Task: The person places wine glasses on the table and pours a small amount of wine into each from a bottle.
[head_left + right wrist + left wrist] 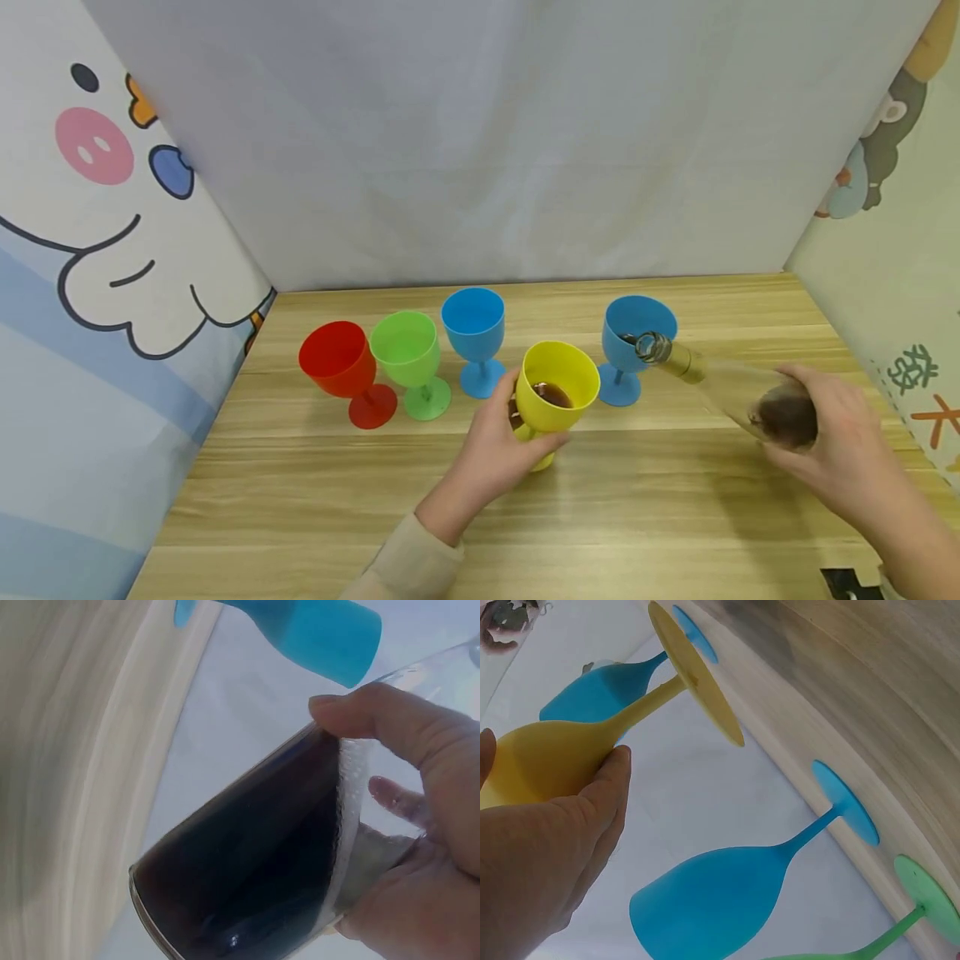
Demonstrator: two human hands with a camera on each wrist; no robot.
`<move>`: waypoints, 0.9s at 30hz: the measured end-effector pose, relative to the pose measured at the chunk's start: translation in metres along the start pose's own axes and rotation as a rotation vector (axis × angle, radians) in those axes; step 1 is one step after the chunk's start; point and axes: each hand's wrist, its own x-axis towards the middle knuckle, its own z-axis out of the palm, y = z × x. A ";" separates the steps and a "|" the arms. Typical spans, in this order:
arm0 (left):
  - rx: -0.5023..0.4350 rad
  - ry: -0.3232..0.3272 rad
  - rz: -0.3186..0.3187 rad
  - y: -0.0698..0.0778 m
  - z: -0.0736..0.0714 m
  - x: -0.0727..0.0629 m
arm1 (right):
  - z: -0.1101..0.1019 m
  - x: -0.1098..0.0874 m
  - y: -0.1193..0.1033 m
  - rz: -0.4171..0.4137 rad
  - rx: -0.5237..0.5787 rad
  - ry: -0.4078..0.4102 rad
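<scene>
Head view gave me the layout of the desk point(300, 500). The left hand point(495, 442) gripped a yellow goblet point(553, 418), thumb and fingers closed around it; dark liquid point(551, 394) lay in its bowl. Position: between the left and right edges, with its foot raised above the surface on my left wrist feed. The right hand point(843, 437) gripped a clear bottle point(727, 387) near the right edge. I read the bottle as tilted, neck toward the left edge, dark liquid and bubbles inside. Its mouth overlapped the blue goblet point(621, 360) nearer the right edge; I could not verify contact. Near the back edge, starting by the back left corner, stood a red goblet point(345, 367), a green goblet point(408, 354) and a second blue goblet point(474, 333).
</scene>
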 end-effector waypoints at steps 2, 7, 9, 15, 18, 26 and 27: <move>-0.008 0.008 -0.012 -0.002 0.002 0.002 | 0.000 -0.001 -0.001 0.038 0.028 -0.013; -0.023 0.040 -0.035 -0.005 0.006 0.008 | 0.000 -0.006 -0.004 0.131 0.065 -0.046; -0.027 0.058 -0.037 -0.006 0.008 0.011 | 0.001 -0.007 -0.005 0.154 0.085 -0.050; -0.035 0.128 -0.046 -0.008 0.013 0.022 | 0.000 -0.008 -0.011 0.233 0.182 -0.079; -0.035 0.153 -0.050 -0.010 0.016 0.029 | 0.001 -0.008 -0.015 0.273 0.246 -0.109; -0.017 0.180 -0.034 -0.012 0.022 0.047 | 0.013 -0.010 -0.027 0.250 0.371 -0.057; -0.016 0.179 -0.035 -0.013 0.023 0.049 | 0.015 -0.010 -0.027 0.247 0.380 -0.051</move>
